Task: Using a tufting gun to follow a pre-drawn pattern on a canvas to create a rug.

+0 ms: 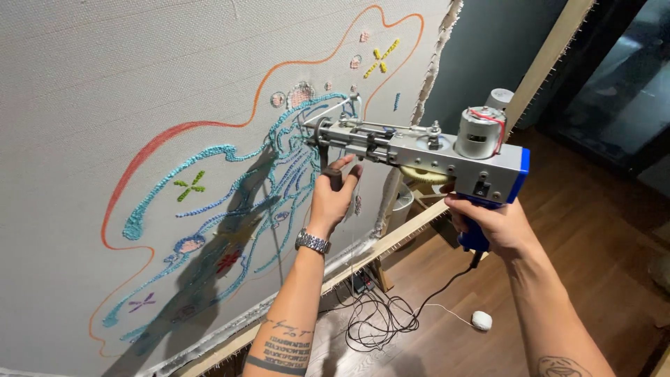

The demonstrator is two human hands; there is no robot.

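A grey and blue tufting gun (419, 150) with a silver motor on top points its needle at a white cloth (105, 77) stretched on a wooden frame (401, 234). My left hand (333, 197) grips the gun's black front handle close to the cloth. My right hand (492, 225) holds the blue rear grip. The cloth bears an orange outline, blue tufted lines (209, 157), and small yellow, green and pink marks. A metal watch (312, 242) sits on my left wrist.
A black cable (380, 318) lies coiled on the wooden floor under the frame, with a thin white cord ending in a white ball of yarn (481, 320). A dark wall and a glass door stand at the right.
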